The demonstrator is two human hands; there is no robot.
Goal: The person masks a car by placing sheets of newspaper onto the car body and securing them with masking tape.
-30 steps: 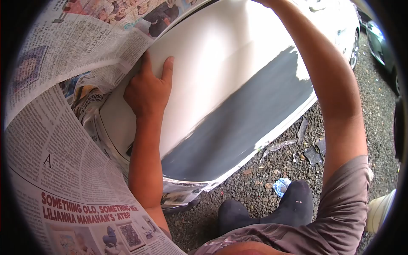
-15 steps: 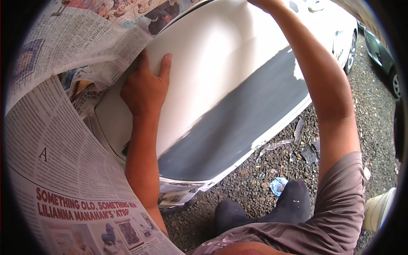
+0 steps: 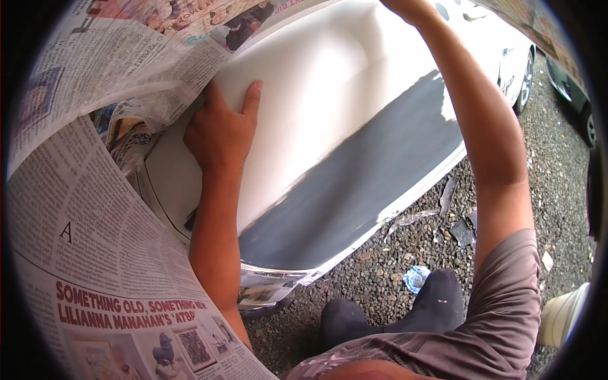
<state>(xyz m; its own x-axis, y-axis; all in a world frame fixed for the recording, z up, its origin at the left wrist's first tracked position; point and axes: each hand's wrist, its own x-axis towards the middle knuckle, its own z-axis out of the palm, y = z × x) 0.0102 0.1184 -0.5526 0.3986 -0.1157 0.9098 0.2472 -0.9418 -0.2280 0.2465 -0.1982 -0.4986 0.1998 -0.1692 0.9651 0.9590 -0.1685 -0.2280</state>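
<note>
Head view: the left hand (image 3: 221, 130) lies against the left part of a smooth, curved white car panel (image 3: 304, 126), thumb spread well apart from the forefinger, whose tip meets the edge of an upper printed newspaper sheet (image 3: 145, 69). Nothing is seen gripped; the remaining fingers are mostly hidden, so whether they press on the paper cannot be told. Judgement: the flat, spread placement would suit steadying the body or keeping the paper edge down. The right hand (image 3: 408, 7) is cut off by the top border, above the far end of the panel; its fingers are out of view, so its closure and contents cannot be told. The panel spans the middle, tilted diagonally, with a broad matte dark-grey band (image 3: 345, 183) along its lower right side, ragged-edged against the white. A lower newspaper sheet (image 3: 114, 209) with red headline lettering covers the left side, likely draped to shield what is beneath. Below: grey gravel ground (image 3: 380, 272), a crumpled blue-and-white scrap (image 3: 416, 278) beside a dark boot (image 3: 437, 307), and a whitish bucket-like container (image 3: 560, 316) at far right.
</note>
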